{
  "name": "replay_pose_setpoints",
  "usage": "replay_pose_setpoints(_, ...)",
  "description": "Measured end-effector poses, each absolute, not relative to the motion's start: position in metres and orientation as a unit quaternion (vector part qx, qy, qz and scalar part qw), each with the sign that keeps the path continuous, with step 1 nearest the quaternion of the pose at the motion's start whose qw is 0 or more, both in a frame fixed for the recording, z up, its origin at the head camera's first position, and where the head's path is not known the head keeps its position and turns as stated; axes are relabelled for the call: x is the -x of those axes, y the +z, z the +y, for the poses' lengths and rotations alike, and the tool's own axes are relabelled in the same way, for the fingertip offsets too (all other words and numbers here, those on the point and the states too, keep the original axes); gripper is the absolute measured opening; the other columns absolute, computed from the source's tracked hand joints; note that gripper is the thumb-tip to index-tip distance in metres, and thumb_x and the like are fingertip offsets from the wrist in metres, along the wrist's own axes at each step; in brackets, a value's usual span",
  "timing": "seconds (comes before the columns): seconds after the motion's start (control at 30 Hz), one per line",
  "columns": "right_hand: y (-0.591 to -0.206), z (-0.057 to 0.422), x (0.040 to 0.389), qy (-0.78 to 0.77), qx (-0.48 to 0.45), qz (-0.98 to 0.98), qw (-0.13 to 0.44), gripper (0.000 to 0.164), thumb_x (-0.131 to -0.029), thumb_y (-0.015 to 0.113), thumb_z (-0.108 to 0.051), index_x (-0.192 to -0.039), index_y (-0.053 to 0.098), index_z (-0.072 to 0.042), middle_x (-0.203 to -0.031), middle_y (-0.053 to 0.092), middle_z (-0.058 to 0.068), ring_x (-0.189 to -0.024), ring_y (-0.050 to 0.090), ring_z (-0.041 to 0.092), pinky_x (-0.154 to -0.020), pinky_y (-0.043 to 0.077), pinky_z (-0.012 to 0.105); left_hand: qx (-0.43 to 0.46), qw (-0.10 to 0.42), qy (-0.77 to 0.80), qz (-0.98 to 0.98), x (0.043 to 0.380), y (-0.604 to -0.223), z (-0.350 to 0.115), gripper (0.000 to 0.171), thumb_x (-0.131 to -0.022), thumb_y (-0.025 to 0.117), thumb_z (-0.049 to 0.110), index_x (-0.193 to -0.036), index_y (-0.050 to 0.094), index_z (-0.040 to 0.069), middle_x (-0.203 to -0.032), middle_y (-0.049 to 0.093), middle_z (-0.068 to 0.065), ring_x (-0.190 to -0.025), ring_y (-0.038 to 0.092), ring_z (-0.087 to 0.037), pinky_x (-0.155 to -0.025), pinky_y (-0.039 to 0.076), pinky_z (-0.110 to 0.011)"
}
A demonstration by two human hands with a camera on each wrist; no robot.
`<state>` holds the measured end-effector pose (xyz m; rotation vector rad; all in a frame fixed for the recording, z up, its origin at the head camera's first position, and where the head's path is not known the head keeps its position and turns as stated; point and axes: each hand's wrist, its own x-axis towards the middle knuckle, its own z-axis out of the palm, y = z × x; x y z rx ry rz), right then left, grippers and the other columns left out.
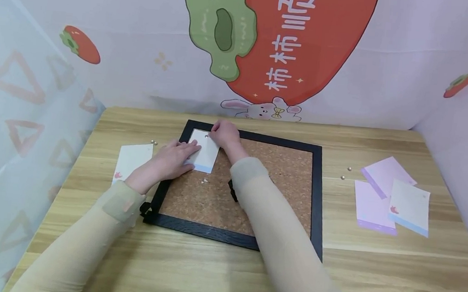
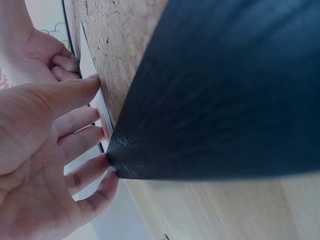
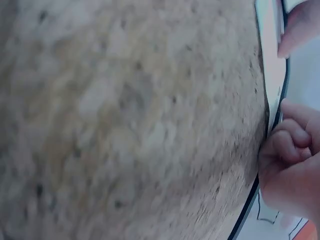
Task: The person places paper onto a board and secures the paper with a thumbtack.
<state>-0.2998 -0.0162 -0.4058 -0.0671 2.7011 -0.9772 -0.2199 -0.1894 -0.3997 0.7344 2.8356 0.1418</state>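
Note:
My left hand lies over the left side of a white note card with a blue bottom band, its fingers spread and touching the card. The card lies in the upper left of a black-framed cork board. At the card's top right corner is my right hand, with fingers curled in the right wrist view and fingertips right at the card's edge. A small round pin shows near the card's top, just left of those fingertips. Nothing shows held in the curled fingers.
Another white card lies left of the board, beside small round pins. To the right lie pink-purple cards, a white card and two round pins. A black clip-like piece sits at the frame's lower left corner.

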Motion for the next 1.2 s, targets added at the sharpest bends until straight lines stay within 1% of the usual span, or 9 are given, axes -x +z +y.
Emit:
replay_pose_setpoints(0.13,-0.406,-0.002,0.3,-0.411,0.034,0.895,0.169,0.022,-0.102,0.056,-0.028,-0.109,0.066,-0.009,-0.109,0.064,0.007,-0.087,0.056,0.018,-0.074,0.048,0.028,-0.253,0.108,0.044,0.96,0.22,-0.399,-0.187,0.06,-0.098,0.065,0.022,-0.15,0.044,0.002,-0.157,0.038,-0.02,-0.137,0.049,-0.039,-0.11,0.039,-0.053)
replay_pose_setpoints(0.23,-0.404,0.007,0.299,-0.442,0.048,0.873,0.2,0.023,-0.104,0.054,-0.029,-0.112,0.064,-0.01,-0.102,0.06,0.006,-0.076,0.053,0.016,-0.065,0.045,0.025,-0.253,0.113,0.04,0.96,0.22,-0.398,-0.186,0.06,-0.098,0.064,0.023,-0.15,0.043,0.002,-0.157,0.038,-0.02,-0.138,0.048,-0.039,-0.112,0.038,-0.053)
replay_pose_setpoints(0.37,-0.4,0.015,0.297,-0.443,0.091,0.865,0.218,0.024,-0.104,0.053,-0.029,-0.114,0.064,-0.01,-0.09,0.057,0.004,-0.069,0.051,0.015,-0.062,0.044,0.026,-0.25,0.118,0.037,0.96,0.22,-0.396,-0.185,0.06,-0.098,0.064,0.022,-0.15,0.042,0.001,-0.158,0.037,-0.021,-0.139,0.047,-0.04,-0.113,0.037,-0.054)
replay_pose_setpoints(0.57,-0.383,0.03,0.289,-0.375,0.159,0.891,0.2,0.023,-0.104,0.052,-0.026,-0.115,0.063,-0.01,-0.098,0.059,0.005,-0.084,0.053,0.018,-0.072,0.043,0.027,-0.253,0.115,0.031,0.96,0.221,-0.395,-0.184,0.059,-0.098,0.063,0.023,-0.149,0.043,0.0,-0.157,0.038,-0.022,-0.14,0.046,-0.039,-0.116,0.034,-0.052)
replay_pose_setpoints(0.77,-0.364,0.048,0.276,-0.303,0.21,0.913,0.175,0.022,-0.102,0.055,-0.024,-0.116,0.064,-0.008,-0.1,0.062,0.007,-0.087,0.054,0.02,-0.077,0.047,0.032,-0.252,0.121,0.036,0.96,0.221,-0.39,-0.186,0.06,-0.099,0.063,0.022,-0.15,0.042,0.0,-0.158,0.036,-0.022,-0.143,0.042,-0.038,-0.12,0.03,-0.053)
replay_pose_setpoints(0.87,-0.358,0.058,0.267,-0.28,0.227,0.918,0.165,0.027,-0.101,0.057,-0.023,-0.122,0.063,-0.006,-0.108,0.064,0.008,-0.095,0.057,0.022,-0.087,0.05,0.036,-0.252,0.125,0.035,0.959,0.22,-0.389,-0.187,0.06,-0.099,0.062,0.022,-0.151,0.041,0.001,-0.158,0.035,-0.021,-0.145,0.04,-0.038,-0.121,0.028,-0.053)
replay_pose_setpoints(1.0,-0.352,0.075,0.249,-0.236,0.243,0.927,0.161,0.039,-0.101,0.06,-0.026,-0.132,0.059,-0.004,-0.127,0.063,0.013,-0.115,0.058,0.026,-0.103,0.049,0.043,-0.255,0.131,0.035,0.957,0.219,-0.39,-0.188,0.059,-0.1,0.06,0.022,-0.152,0.039,0.001,-0.159,0.033,-0.022,-0.145,0.039,-0.04,-0.122,0.026,-0.054)
replay_pose_setpoints(1.1,-0.35,0.093,0.23,-0.204,0.246,0.934,0.163,0.047,-0.1,0.062,-0.029,-0.14,0.055,-0.005,-0.139,0.057,0.016,-0.127,0.054,0.03,-0.109,0.045,0.047,-0.255,0.137,0.037,0.957,0.217,-0.39,-0.189,0.059,-0.101,0.058,0.022,-0.153,0.037,0.002,-0.16,0.031,-0.022,-0.144,0.038,-0.042,-0.123,0.024,-0.054)
replay_pose_setpoints(1.2,-0.349,0.112,0.208,-0.179,0.251,0.939,0.153,0.054,-0.098,0.064,-0.033,-0.144,0.052,-0.007,-0.144,0.053,0.017,-0.132,0.052,0.032,-0.112,0.043,0.05,-0.253,0.142,0.036,0.956,0.215,-0.389,-0.189,0.059,-0.102,0.056,0.022,-0.154,0.035,0.002,-0.161,0.029,-0.022,-0.144,0.037,-0.044,-0.124,0.022,-0.053)
